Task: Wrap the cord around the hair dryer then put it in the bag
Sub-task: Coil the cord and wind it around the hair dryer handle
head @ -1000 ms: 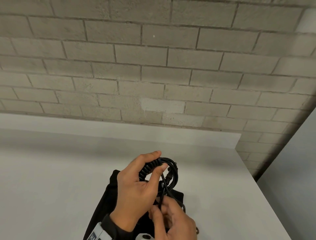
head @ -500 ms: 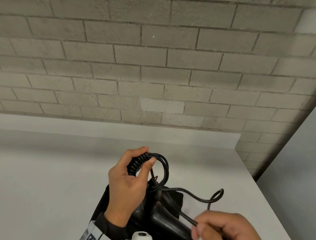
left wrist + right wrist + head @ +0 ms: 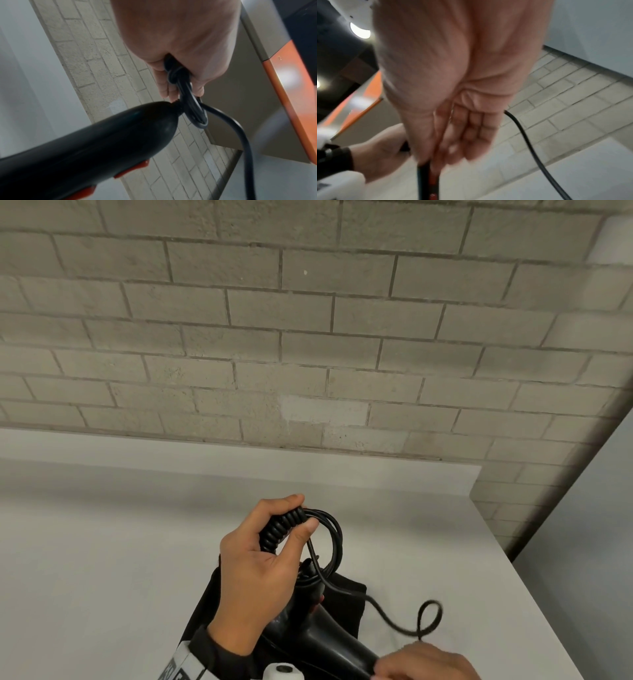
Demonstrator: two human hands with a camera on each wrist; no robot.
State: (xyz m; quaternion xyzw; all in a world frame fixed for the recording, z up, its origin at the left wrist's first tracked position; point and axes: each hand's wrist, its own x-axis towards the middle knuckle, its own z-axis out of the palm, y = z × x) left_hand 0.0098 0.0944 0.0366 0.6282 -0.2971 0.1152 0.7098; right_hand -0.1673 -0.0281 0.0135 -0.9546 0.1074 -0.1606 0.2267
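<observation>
My left hand (image 3: pixel 299 517) is raised above the table and grips the black cord (image 3: pixel 281 529) where it is spiral-coiled, with two round loops (image 3: pixel 337 542) hanging from the fist. Below it the black hair dryer (image 3: pixel 318 642), with its red buttons (image 3: pixel 132 170), hangs over the black bag (image 3: pixel 346 594). A free length of cord curls into a small loop (image 3: pixel 428 618) and runs into my right hand (image 3: pixel 424 662) at the bottom right. In the right wrist view that hand (image 3: pixel 462 135) is curled round the cord (image 3: pixel 527 142), right beside the dryer's body (image 3: pixel 426 180).
The bag lies flat on a white table (image 3: pixel 120 577) whose right edge (image 3: pixel 534 597) drops off near my right hand. A grey brick wall (image 3: pixel 308 354) rises behind the table's raised back edge. An orange-edged panel (image 3: pixel 291 108) appears in the wrist views.
A second ago both hands were together at the coil. My right hand has since drawn a length of cord out to the right and low, leaving a small loop. The left hand stayed put.
</observation>
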